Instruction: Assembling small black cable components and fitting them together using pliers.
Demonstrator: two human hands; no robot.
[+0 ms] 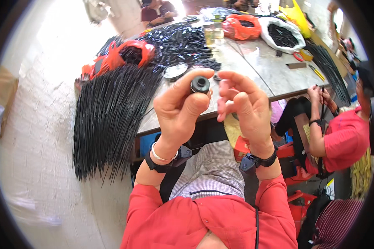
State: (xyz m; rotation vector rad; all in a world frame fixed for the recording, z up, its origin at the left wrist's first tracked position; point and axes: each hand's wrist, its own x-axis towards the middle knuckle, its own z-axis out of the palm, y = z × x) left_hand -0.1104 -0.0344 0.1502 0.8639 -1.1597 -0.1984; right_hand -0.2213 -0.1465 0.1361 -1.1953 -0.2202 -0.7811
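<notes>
1. Now see the small dark spool-like piece [200, 84] held up in the air, in front of the near edge of the worktop [278, 72] and not resting on it.
2. Note the left hand [174, 106] pinching it between thumb and fingers, with its round end facing the camera.
3. Note the right hand [253, 110] just beside, loosely curled, gripping nothing visible; impossible to say whether touching the thin pale strand [212, 96] beside the piece.
4. Judge it light, hard and stiff, probably smooth enough to slip or roll, hardly fragile.
5. Best take hold at opposite sides of the rim, pressing lightly, avoiding the raised centre and the strand.
6. Around it, notice long black strips [108, 120] overhanging the worktop's left near corner, short black pieces [174, 43] heaped toward the far left, and a yellow cutter [316, 72] by the right edge.
7. Find no legible brand, label or writing on the piece.
</notes>
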